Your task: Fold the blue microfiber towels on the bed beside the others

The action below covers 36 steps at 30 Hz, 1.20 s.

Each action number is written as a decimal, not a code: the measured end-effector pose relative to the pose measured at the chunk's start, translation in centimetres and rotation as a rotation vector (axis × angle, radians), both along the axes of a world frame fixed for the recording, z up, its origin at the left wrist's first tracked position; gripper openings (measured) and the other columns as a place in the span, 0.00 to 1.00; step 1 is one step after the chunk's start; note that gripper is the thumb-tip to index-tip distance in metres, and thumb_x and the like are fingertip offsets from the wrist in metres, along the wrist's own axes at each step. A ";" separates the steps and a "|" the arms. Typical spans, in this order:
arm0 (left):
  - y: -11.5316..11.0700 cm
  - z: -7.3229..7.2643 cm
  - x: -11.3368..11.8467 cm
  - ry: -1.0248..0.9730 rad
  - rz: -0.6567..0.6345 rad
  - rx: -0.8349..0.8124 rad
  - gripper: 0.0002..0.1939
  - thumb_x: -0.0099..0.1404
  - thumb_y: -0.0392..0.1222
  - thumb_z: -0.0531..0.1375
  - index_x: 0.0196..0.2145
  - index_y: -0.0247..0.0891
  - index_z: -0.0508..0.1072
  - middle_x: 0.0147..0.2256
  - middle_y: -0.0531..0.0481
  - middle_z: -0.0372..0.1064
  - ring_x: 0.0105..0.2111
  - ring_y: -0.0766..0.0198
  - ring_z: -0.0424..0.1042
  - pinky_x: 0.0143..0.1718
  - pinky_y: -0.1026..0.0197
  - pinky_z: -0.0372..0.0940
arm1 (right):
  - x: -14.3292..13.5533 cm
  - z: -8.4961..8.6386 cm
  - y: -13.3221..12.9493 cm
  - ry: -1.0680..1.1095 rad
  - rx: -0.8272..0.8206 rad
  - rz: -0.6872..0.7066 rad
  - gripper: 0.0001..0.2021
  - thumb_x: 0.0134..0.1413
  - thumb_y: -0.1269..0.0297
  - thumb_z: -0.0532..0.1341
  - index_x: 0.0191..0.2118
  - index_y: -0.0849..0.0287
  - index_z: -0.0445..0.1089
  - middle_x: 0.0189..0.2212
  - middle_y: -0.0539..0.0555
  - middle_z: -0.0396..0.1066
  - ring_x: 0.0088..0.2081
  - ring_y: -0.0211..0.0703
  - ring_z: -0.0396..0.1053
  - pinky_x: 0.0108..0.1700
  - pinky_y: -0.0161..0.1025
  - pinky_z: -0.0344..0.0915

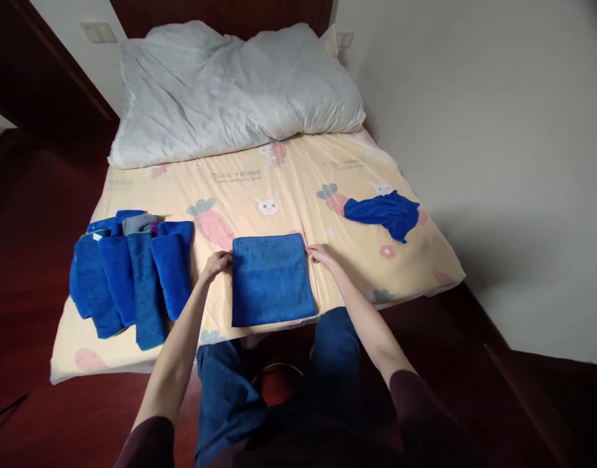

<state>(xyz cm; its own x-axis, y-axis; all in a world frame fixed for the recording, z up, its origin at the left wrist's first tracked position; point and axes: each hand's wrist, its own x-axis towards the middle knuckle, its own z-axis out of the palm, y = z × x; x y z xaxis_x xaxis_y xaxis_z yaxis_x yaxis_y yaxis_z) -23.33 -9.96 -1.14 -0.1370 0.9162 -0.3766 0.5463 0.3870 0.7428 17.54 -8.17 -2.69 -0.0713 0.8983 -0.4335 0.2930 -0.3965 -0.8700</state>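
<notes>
A blue towel (273,279) lies flat and nearly square on the bed, close to its front edge. At its left side, toward the far corner, my left hand (218,262) is closed with the fingers pinching the edge. My right hand (321,254) pinches the opposite edge at the right, also near the far corner. To the left, several folded blue towels (147,286) lie overlapping in a pile, with a grey one (140,224) among them. A crumpled blue cloth (386,213) rests farther off on the right side of the bed.
The bed has a cream sheet (283,182) printed with carrots and rabbits. A large greyish-white bundle of bedding (234,91) covers its far end. A pale wall (473,162) stands on the right, and dark red floor (30,325) surrounds the bed at the left and front.
</notes>
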 end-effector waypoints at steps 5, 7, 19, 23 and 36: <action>4.4 -0.9 1.1 0.004 -0.150 0.137 0.16 0.48 0.36 0.59 0.35 0.37 0.82 0.38 0.44 0.82 0.41 0.52 0.80 0.48 0.56 0.73 | -2.7 -2.0 5.5 -0.011 0.124 -0.013 0.05 0.46 0.70 0.67 0.32 0.59 0.77 0.32 0.51 0.80 0.34 0.41 0.78 0.43 0.39 0.75; 5.2 -1.2 1.6 0.002 -0.185 0.193 0.15 0.49 0.36 0.59 0.34 0.37 0.82 0.42 0.45 0.82 0.43 0.53 0.80 0.51 0.56 0.73 | -3.4 -2.4 6.5 0.000 0.166 -0.004 0.07 0.44 0.72 0.66 0.33 0.60 0.78 0.36 0.54 0.82 0.39 0.45 0.80 0.50 0.43 0.75; 7.8 -0.2 1.7 0.251 -0.265 0.133 0.14 0.48 0.30 0.59 0.32 0.36 0.81 0.30 0.49 0.80 0.36 0.55 0.79 0.40 0.63 0.70 | -2.4 -1.9 8.9 -0.050 0.084 0.126 0.07 0.42 0.78 0.66 0.30 0.64 0.80 0.26 0.52 0.80 0.28 0.41 0.75 0.34 0.35 0.73; 8.2 -0.3 1.2 0.264 -0.301 0.143 0.12 0.50 0.33 0.58 0.29 0.36 0.81 0.28 0.49 0.79 0.35 0.55 0.79 0.39 0.63 0.69 | -1.5 -2.1 9.7 -0.153 0.145 0.110 0.06 0.42 0.79 0.65 0.26 0.63 0.79 0.23 0.51 0.78 0.26 0.40 0.73 0.31 0.32 0.69; 12.5 -2.9 2.6 0.306 -0.083 0.315 0.16 0.65 0.39 0.56 0.44 0.30 0.80 0.41 0.38 0.80 0.43 0.51 0.78 0.51 0.57 0.68 | -3.1 -4.7 12.8 -0.402 0.329 -0.154 0.11 0.60 0.62 0.61 0.34 0.61 0.80 0.36 0.59 0.81 0.41 0.50 0.78 0.46 0.38 0.70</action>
